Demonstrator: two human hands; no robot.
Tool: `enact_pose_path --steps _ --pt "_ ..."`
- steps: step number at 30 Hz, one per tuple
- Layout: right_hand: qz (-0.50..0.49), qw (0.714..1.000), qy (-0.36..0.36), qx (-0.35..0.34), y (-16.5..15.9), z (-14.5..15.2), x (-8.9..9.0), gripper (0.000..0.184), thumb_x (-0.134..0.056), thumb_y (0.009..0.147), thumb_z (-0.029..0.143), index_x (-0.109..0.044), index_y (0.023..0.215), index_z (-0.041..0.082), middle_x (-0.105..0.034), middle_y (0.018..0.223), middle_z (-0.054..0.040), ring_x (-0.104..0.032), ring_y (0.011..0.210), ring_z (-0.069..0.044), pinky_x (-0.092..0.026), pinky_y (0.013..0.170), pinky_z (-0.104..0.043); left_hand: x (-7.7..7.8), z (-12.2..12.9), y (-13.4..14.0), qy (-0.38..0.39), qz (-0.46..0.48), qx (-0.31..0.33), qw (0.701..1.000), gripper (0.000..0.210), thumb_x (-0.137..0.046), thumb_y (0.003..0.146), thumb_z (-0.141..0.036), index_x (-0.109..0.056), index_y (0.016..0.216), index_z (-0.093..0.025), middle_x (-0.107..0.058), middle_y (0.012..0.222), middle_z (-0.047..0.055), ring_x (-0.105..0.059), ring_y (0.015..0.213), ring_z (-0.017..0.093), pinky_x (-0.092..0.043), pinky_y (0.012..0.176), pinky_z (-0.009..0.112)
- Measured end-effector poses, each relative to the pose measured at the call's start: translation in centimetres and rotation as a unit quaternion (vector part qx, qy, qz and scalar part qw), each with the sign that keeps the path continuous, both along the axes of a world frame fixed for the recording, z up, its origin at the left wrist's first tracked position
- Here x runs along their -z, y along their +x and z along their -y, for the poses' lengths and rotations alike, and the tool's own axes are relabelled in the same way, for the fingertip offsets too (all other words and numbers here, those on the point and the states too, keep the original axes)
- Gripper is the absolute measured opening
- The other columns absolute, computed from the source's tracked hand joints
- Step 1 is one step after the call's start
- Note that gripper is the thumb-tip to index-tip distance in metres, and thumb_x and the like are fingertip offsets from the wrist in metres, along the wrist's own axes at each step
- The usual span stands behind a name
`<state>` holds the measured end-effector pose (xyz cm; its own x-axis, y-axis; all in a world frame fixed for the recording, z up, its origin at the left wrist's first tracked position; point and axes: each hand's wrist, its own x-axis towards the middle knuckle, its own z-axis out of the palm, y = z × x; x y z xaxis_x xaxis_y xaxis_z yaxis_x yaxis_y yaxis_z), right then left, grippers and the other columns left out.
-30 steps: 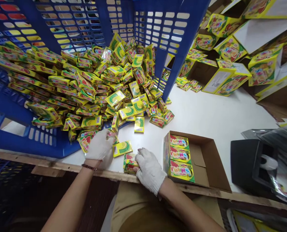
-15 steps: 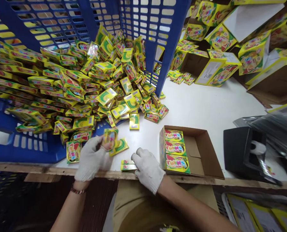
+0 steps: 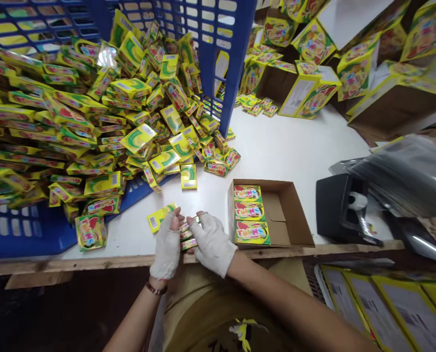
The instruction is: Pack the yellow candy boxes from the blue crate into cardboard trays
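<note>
My left hand (image 3: 166, 243), in a white glove with bare fingertips, is closed at the left end of a short row of small yellow-green packs (image 3: 188, 243) at the table edge. My right hand (image 3: 214, 239), gloved alike, grips the same row from the right. Fingers hide part of the row. Just behind my left hand lies a single flat yellow pack (image 3: 156, 222). To the right, an open cardboard box (image 3: 294, 215) holds three packs marked TWINS (image 3: 250, 211) along its left side.
A blue plastic crate (image 3: 218, 54) lies at the left, with a heap of small packs (image 3: 89, 117) spilling onto the white table (image 3: 272, 151). Yellow boxes (image 3: 309, 95) are piled at the back right. A black tape dispenser (image 3: 331, 208) and clear plastic bags (image 3: 408, 171) are at the right.
My left hand has moved right with a pack, to the row at my right hand. The row looks thicker now. The whole view has shifted a little.
</note>
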<state>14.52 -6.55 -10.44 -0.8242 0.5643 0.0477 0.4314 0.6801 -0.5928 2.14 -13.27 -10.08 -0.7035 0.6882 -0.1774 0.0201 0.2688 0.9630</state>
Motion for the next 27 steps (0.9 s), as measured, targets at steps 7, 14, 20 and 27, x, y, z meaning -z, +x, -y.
enact_pose_path --steps 7,14,20,27 --pt "-0.015 0.997 0.042 -0.056 -0.9 -1.4 -0.4 0.071 -0.068 0.074 0.033 -0.045 0.138 0.011 -0.047 0.134 -0.0201 -0.040 0.126 -0.034 -0.041 0.102 -0.049 -0.1 -1.4 0.0 0.070 0.172 -0.046 0.982 0.084 -0.059 0.065 -0.081 -0.058 0.123 -0.021 -0.064 0.111 0.007 -0.063 0.093 0.022 -0.052 0.088 0.039" --pt "0.012 0.994 0.075 -0.083 3.5 -2.7 -9.1 0.038 -0.062 0.081 0.029 -0.055 0.115 0.013 -0.056 0.110 -0.0128 -0.051 0.099 -0.026 -0.045 0.088 -0.040 -2.9 -2.8 -1.0 0.080 0.145 -0.031 0.986 0.067 -0.040 0.078 -0.079 -0.063 0.106 -0.022 -0.066 0.111 0.008 -0.062 0.102 0.025 -0.051 0.091 0.043" --pt "0.128 0.986 -0.105 -0.002 13.8 -11.6 -15.4 0.040 -0.068 0.075 0.030 -0.054 0.110 0.016 -0.057 0.105 -0.0051 -0.053 0.090 -0.019 -0.043 0.079 -0.029 -5.2 -4.7 5.6 0.159 -0.373 0.405 0.819 0.025 -0.047 0.094 -0.034 -0.067 0.100 -0.022 -0.068 0.110 0.006 -0.060 0.105 0.022 -0.048 0.093 0.039" --pt "0.412 0.893 -0.160 -0.083 15.3 -16.0 -13.2 0.029 -0.068 0.075 0.032 -0.056 0.096 0.017 -0.058 0.089 -0.0015 -0.052 0.078 -0.016 -0.034 0.062 -0.025 -6.7 -6.4 10.9 -0.050 -0.519 0.551 0.652 0.025 -0.064 0.084 -0.036 -0.067 0.098 -0.015 -0.069 0.106 0.012 -0.062 0.101 0.029 -0.047 0.094 0.047"
